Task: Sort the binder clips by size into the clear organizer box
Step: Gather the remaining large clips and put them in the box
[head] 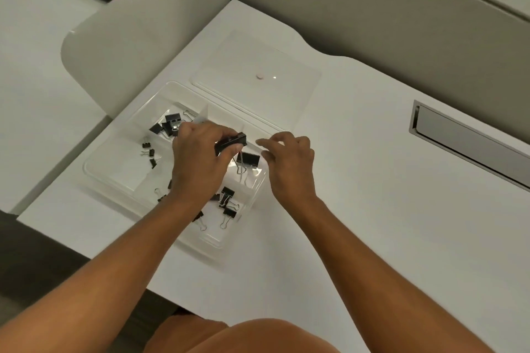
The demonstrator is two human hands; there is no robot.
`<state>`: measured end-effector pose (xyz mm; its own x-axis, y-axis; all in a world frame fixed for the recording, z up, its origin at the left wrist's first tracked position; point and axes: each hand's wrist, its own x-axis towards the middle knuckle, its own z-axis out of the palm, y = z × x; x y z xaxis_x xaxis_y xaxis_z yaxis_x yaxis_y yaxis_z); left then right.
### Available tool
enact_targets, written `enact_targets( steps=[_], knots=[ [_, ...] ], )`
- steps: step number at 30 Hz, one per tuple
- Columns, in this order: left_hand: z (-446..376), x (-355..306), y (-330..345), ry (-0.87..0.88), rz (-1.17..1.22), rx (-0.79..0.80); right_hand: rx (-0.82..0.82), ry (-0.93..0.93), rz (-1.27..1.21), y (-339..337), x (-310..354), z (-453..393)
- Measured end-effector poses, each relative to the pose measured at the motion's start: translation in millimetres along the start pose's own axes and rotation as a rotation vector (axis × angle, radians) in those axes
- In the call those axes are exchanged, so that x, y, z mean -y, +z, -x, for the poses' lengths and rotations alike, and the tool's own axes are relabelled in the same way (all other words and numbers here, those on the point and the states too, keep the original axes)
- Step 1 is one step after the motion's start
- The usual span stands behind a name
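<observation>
Our left hand (pixel 200 157) pinches a large black binder clip (pixel 231 143) between thumb and fingertips, holding it above the middle of the clear organizer box (pixel 99 172) on the white worktop (pixel 358 209). Our right hand (pixel 289 157) hovers just beside it with fingers loosely curled, holding nothing.

The risk we see is a slip: the clip is held only at its edge, and if it drops it could land in the wrong compartment — or bounce among the small ones.

The far-left compartment holds a cluster of medium clips (pixel 169 125). The compartment nearer on the left holds small clips (pixel 149 152). Another large clip (pixel 248 159) lies in the right-hand compartment, directly under our hands. More medium clips (pixel 228 203) sit in the near compartment, some hidden by our forearm. The clear lid (pixel 258 66) lies open, flat behind the box.
</observation>
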<state>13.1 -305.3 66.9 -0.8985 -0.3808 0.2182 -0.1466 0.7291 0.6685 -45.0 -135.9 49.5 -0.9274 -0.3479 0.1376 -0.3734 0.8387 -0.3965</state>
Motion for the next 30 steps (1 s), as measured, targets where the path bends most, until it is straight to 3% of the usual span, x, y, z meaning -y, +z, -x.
enact_targets(
  steps=[6,9,14,18,23,30],
  knots=[
    [-16,8,28,0.149,-0.237,0.224,-0.079,0.087,-0.114,-15,-13,27],
    [-14,11,32,0.139,-0.319,0.273,-0.076,0.127,-0.175,-20,-19,39],
    [5,-19,36,0.193,-0.248,0.152,-0.127,0.150,-0.170,-36,-34,62],
    [49,-70,67,0.455,-0.138,0.092,-0.166,0.183,-0.104,-60,-63,91],
    [107,-128,123,0.634,0.052,0.306,-0.211,0.316,-0.052,-91,-123,145],
    [161,-226,204,0.763,0.044,0.522,-0.363,0.552,-0.098,-141,-237,222]
  ],
)
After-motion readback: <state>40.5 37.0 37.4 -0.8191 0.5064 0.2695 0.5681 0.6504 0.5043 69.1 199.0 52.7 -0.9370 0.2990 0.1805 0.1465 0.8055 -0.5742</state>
